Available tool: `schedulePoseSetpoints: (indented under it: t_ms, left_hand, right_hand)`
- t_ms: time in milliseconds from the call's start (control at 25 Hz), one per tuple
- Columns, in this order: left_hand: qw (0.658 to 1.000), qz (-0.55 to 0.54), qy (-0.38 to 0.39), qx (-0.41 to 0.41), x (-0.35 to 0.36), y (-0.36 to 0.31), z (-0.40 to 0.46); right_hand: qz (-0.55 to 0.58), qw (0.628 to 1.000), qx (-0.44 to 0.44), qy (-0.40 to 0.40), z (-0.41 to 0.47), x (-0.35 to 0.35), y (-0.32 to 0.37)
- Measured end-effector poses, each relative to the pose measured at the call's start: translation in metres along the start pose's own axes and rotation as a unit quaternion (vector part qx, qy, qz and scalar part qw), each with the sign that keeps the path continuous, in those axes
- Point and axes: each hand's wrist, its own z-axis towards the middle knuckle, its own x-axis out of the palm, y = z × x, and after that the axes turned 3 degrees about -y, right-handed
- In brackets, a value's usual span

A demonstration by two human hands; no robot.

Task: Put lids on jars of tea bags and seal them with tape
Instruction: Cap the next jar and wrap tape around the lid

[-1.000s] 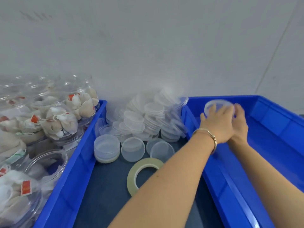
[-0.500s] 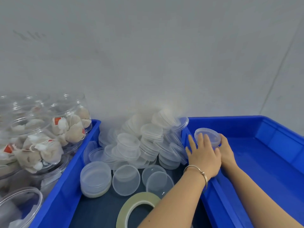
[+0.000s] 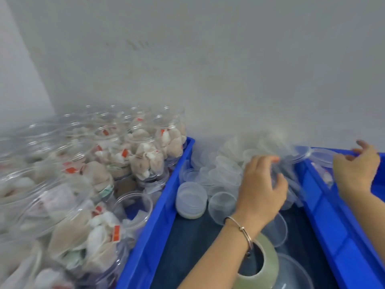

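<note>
Left hand (image 3: pixel 261 188) reaches into the pile of clear plastic lids (image 3: pixel 227 170) heaped against the wall between two blue crates. Fingers curled down among the lids; motion blur, cannot tell whether they pinch one. Thin metal bangle (image 3: pixel 241 228) on that wrist.

Right hand (image 3: pixel 357 170) hovers above the rim of the right crate (image 3: pixel 325 205), fingers loosely bent and spread, holding nothing that shows.

Roll of clear tape (image 3: pixel 264 265) stands on edge on the dark surface under the left forearm, beside loose lids.

Left crate (image 3: pixel 158 205) is packed with open clear jars of tea bags (image 3: pixel 145 161), no lids on those in view. Tea bags carry red tags (image 3: pixel 115 233); any print on them is too blurred to read.
</note>
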Motion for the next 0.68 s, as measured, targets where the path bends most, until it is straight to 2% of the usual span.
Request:
schedulePoseSetpoints:
  t_ms: [120,200,280,400,480,560,680]
  left_hand:
    - [0.981,0.023,-0.191,0.003,-0.061,0.003,-0.012]
    - [0.949,0.061,-0.309,0.016,-0.101,0.01,-0.015]
    - [0.919,0.149,-0.365,-0.015,-0.131,0.018,-0.014]
    - [0.89,0.293,-0.325,-0.125,-0.148,0.03,-0.007]
    - [0.887,0.331,-0.271,-0.172,-0.153,0.038,0.0]
    - [0.891,0.328,-0.236,-0.206,-0.158,0.046,0.005]
    - [0.903,0.292,-0.237,-0.208,-0.159,0.055,0.004]
  right_hand:
    - [0.136,0.985,-0.076,0.069,-0.052,0.027,0.061]
    - [0.208,0.96,-0.089,0.167,-0.11,0.053,0.094]
    - [0.258,0.918,-0.074,0.293,-0.167,0.075,0.117]
    - [0.27,0.845,-0.066,0.458,-0.226,0.104,0.13]
    - [0.261,0.807,-0.068,0.525,-0.244,0.119,0.131]
    - [0.251,0.785,-0.078,0.561,-0.251,0.13,0.127]
    - [0.243,0.789,-0.083,0.558,-0.257,0.135,0.123]
